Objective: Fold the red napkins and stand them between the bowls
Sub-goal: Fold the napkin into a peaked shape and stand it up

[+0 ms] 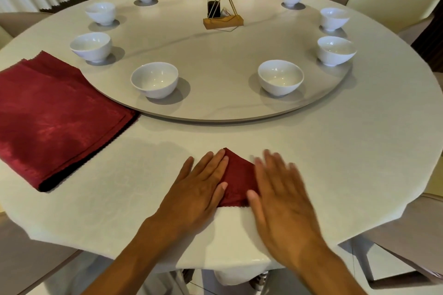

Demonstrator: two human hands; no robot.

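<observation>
Folded red napkin (pixel 236 178) lies flat on table (pixel 335 150), near edge – left hand (pixel 199 189) and right hand (pixel 282 201) press it from either side, fingers straight. Napkin stack (pixel 52 117) left of it; bowls (pixel 154 80) beyond.

both hands (pixel 242 195) flat on folded red napkin (pixel 238 179), white bowls (pixel 154 79) beyond
</observation>
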